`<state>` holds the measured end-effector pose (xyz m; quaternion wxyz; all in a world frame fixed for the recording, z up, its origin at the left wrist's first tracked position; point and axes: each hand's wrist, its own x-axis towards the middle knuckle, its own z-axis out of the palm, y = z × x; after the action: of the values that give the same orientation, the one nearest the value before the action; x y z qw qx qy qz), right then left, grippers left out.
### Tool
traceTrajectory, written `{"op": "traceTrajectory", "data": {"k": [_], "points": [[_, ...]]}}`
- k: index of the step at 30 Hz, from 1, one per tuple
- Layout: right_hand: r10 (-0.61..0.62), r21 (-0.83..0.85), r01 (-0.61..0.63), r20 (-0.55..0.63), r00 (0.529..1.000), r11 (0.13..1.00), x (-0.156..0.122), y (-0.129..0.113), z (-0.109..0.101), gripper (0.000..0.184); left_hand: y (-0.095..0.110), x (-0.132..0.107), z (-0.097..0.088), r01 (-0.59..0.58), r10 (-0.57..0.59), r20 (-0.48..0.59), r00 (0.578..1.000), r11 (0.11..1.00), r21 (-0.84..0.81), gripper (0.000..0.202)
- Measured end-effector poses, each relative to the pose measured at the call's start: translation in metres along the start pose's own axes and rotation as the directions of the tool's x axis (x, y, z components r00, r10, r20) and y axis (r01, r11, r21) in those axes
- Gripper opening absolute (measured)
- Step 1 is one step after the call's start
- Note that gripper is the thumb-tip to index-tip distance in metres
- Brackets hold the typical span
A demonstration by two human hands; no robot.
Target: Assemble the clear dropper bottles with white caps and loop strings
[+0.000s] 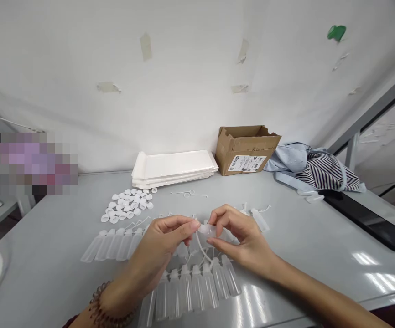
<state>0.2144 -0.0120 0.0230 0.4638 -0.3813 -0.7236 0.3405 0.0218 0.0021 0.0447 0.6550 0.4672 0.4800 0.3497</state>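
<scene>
Between my two hands, above the table, is a small translucent plastic bottle (206,230), lying roughly sideways. My right hand (241,234) is closed around its body with thumb and fingers. My left hand (165,241) pinches at its neck end, where a thin white strap (201,246) hangs down; the fingertips hide exactly what is gripped. Below the hands lies a row of similar bottles (196,289) with white straps at their necks. Another row of bottles (115,245) lies left, partly behind my left forearm. One bottle (260,220) lies beyond my right hand.
White caps (126,206) lie in a loose pile at the left. Behind are loose ringed straps (189,193), stacked white padded envelopes (175,166) and an open cardboard box (247,152). Right are striped cloth (324,171) and a long black object (368,221). A wall stands behind the table.
</scene>
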Motion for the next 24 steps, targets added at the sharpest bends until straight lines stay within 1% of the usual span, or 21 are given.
{"op": "traceTrajectory", "data": {"k": [4, 8, 13, 16, 19, 21, 22, 24], "points": [[-0.061, -0.082, 0.059, -0.023, 0.998, 0.995, -0.0010, 0.0026, 0.0046, 0.018, -0.0018, -0.0022, 0.0029, 0.001, -0.001, -0.027, 1.000, 1.000, 0.024, 0.024], [-0.103, -0.133, 0.100, -0.018, 0.994, 0.986, -0.0026, 0.0026, 0.0070, 0.017, -0.0035, -0.0027, 0.0030, 0.025, -0.025, 0.015, 1.000, 0.999, -0.030, 0.026], [-0.149, -0.171, 0.146, -0.006, 0.989, 0.974, -0.0045, 0.0045, 0.0080, 0.014, -0.0061, -0.0021, 0.0046, 0.089, -0.081, 0.075, 0.994, 0.990, -0.111, 0.027], [-0.150, -0.168, 0.149, 0.004, 0.989, 0.975, -0.0044, 0.0036, 0.0075, 0.013, -0.0042, -0.0030, 0.0065, 0.082, -0.076, 0.077, 0.994, 0.994, -0.073, 0.026], [-0.091, -0.135, 0.091, 0.005, 0.996, 0.987, -0.0029, 0.0012, 0.0055, 0.014, -0.0003, -0.0050, 0.0063, -0.013, 0.012, 0.006, 1.000, 0.995, 0.100, 0.024], [-0.002, -0.068, 0.003, 0.004, 1.000, 0.998, -0.0017, -0.0005, 0.0037, 0.014, 0.0017, -0.0061, 0.0043, -0.079, 0.084, -0.020, 0.996, 0.980, 0.184, 0.023], [0.047, -0.021, -0.047, 0.006, 0.999, 0.999, -0.0013, -0.0011, 0.0029, 0.015, 0.0023, -0.0063, 0.0030, -0.100, 0.106, -0.018, 0.994, 0.976, 0.191, 0.022], [0.126, 0.072, -0.127, 0.013, 0.992, 0.989, -0.0007, -0.0020, 0.0016, 0.015, 0.0030, -0.0063, 0.0004, -0.117, 0.118, 0.005, 0.993, 0.981, 0.154, 0.020]]}}
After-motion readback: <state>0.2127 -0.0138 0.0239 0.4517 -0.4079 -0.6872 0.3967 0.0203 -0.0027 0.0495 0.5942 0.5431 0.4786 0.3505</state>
